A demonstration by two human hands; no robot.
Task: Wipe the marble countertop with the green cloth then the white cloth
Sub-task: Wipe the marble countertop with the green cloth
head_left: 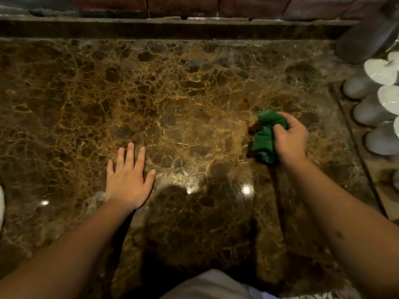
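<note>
The brown veined marble countertop [172, 93] fills the view. My right hand [290, 138] is closed around a bunched green cloth [266, 139], which presses on the marble at the right of centre. My left hand [128, 180] lies flat on the stone at the lower left, fingers spread, holding nothing. A sliver of something white [1, 203] shows at the far left edge; I cannot tell whether it is the white cloth.
Several white cups [373, 113] stand upside down on a wooden tray [367, 167] along the right edge. A grey cylinder [367, 33] stands at the back right. A raised stone ledge [172, 29] and brick wall bound the back.
</note>
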